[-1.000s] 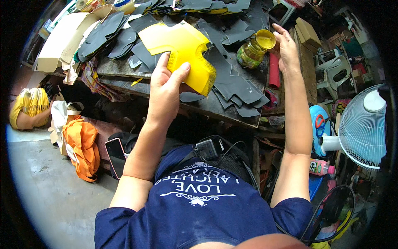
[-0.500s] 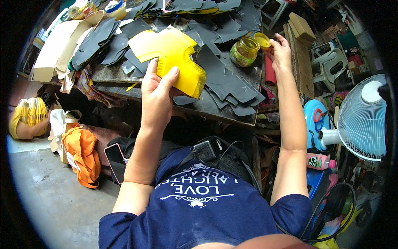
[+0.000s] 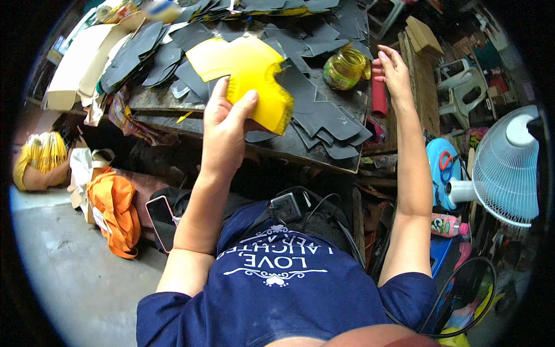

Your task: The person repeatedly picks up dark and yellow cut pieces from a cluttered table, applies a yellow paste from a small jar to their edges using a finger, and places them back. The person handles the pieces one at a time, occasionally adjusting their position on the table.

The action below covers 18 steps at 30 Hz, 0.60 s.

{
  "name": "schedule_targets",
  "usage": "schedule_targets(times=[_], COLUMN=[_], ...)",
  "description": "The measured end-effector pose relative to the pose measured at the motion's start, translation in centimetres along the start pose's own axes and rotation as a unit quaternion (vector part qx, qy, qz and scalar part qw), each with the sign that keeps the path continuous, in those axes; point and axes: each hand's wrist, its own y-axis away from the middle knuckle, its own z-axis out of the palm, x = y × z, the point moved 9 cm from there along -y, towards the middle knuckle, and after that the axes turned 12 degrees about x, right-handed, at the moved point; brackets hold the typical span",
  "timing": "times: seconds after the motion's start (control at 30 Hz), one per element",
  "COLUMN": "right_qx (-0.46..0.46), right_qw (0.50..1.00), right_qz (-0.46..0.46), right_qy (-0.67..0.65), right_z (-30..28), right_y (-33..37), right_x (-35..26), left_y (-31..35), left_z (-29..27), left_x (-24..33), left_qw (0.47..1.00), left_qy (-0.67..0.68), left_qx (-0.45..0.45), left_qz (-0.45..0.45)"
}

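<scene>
1. Well to the left of the jar (image 3: 342,74), I see a fanned stack of dark pieces (image 3: 136,55).
2. Left of the jar and nearer the wearer's body, I have the left hand (image 3: 226,124) clamped on the yellow piece (image 3: 245,72), thumb on top, index finger along its notched side; the rest are hidden beneath.
3. That piece is held tilted, left of the jar: bright, smooth yellow, wide at the top, notched at the left, with a curved bite at the right. A rough, darker-streaked band follows its right and lower-right edge. I can't tell how many layers it has.
4. On the near side of the jar, dark cut-outs (image 3: 326,118) overlap.
5. The jar stands open, smeared yellowish; a yellow lid (image 3: 366,70) sits edge-on just right of it.
6. Right of the jar, near a red roll (image 3: 378,101), the right hand (image 3: 393,75) has fingers slightly apart and curled; I can't tell whether they grip the lid.
</scene>
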Motion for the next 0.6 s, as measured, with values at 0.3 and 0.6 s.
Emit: schedule_targets(times=[0.3,0.6], right_qx=[0.035,0.017], right_qw=[0.999,0.997], right_qz=[-0.012,-0.056], right_qy=[0.010,-0.050], right_z=[0.6,0.7], right_y=[-0.7,0.9], right_x=[4.0,2.9], left_y=[0.0,0.1], left_z=[1.1,2.1], left_x=[0.0,-1.7], left_qw=[0.989,0.995], left_qy=[-0.093,-0.048], left_qx=[-0.061,-0.069], left_qz=[0.100,0.059])
